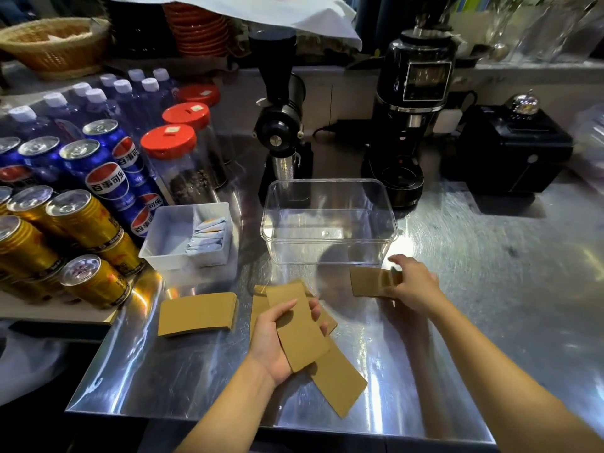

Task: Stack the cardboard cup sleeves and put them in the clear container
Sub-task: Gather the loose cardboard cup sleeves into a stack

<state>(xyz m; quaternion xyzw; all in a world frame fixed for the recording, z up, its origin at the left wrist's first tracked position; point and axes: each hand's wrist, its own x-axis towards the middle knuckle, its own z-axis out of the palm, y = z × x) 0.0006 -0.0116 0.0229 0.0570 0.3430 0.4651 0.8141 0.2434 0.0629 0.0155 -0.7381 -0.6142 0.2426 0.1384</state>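
Polished steel counter crowded at left with drink cans carries an empty clear rectangular plastic container at centre. Near it, the left hand cups a flat brown cardboard cup sleeve, thumb above and fingers curled beneath, over other loose sleeves. To the right, the right hand pinches another brown sleeve lying on the steel just before the container, while a small sleeve stack rests at left.

Café counter: coffee grinders, stacked soda cans, steel worktop.
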